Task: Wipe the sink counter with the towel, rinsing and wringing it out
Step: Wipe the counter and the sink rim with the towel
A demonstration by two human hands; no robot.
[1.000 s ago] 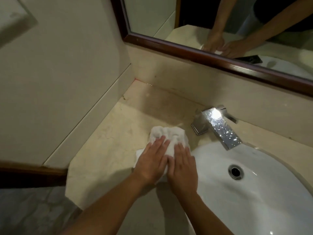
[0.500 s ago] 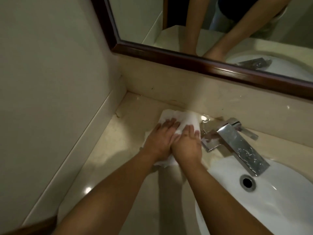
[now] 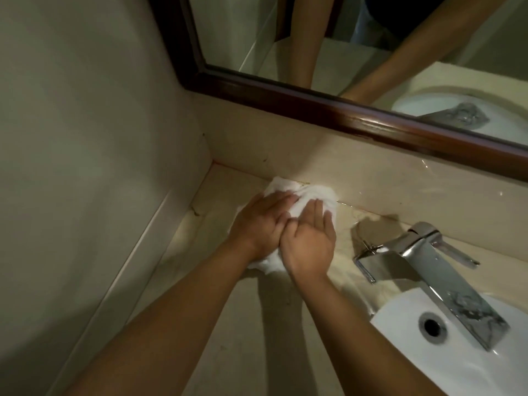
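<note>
A white towel (image 3: 297,192) lies bunched on the beige stone counter (image 3: 228,324), its far edge against the backsplash. My left hand (image 3: 258,222) and my right hand (image 3: 310,242) press flat on top of it, side by side and touching, fingers pointing to the wall. Most of the towel is hidden under my palms; a bit shows near my wrists. The white sink basin (image 3: 445,364) is at the lower right, apart from the towel.
A chrome faucet (image 3: 437,275) with a flat spout stands right of my hands, reaching over the basin's drain (image 3: 432,327). A dark-framed mirror (image 3: 328,110) hangs above the backsplash. A side wall (image 3: 85,167) closes the counter on the left.
Both hands have pushed the towel away from me across the counter, from beside the basin rim up to the backsplash. The camera has moved closer and tilted.
</note>
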